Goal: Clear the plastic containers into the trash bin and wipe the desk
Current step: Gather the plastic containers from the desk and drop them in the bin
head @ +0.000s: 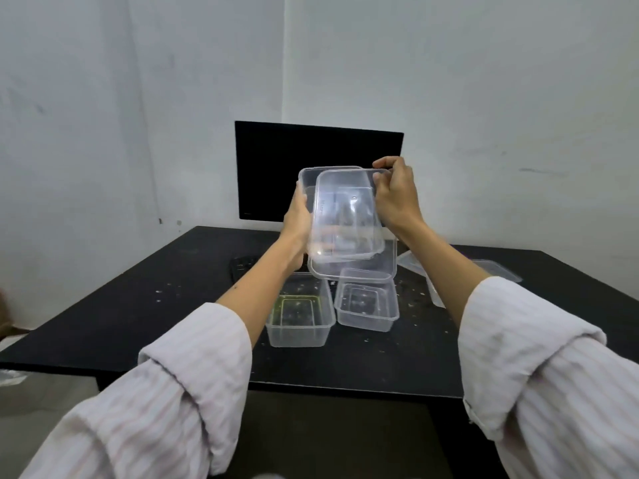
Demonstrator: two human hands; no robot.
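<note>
At the centre of the frame, both hands were raised above the black surface [145, 305], holding clear rectangular plastic containers in front of a dark flat monitor [276, 160]. The left hand [297, 216] gripped the left side of the larger clear container [359, 267], its fingers curled round the wall. The right hand [397, 198] pinched the upper right rim of a second clear container [345, 216], which sat tilted inside the larger one, its base turned toward the camera. Both forearms reached up from rolled, pale striped sleeves [193, 382] in the lower corners of the frame.

Below the held pair, two more clear plastic tubs stood open on the surface: a left tub [297, 323] with greenish residue on its bottom, and a right tub [366, 305] just beside it, the two close enough that I cannot tell whether they touched. To the right of centre, partly hidden by the right forearm, a clear plastic lid [498, 267] lay flat. A black keyboard [245, 264] lay behind the left forearm. Small pale crumbs [166, 288] were scattered over the surface. Grey-white walls [103, 98] filled the upper frame.
</note>
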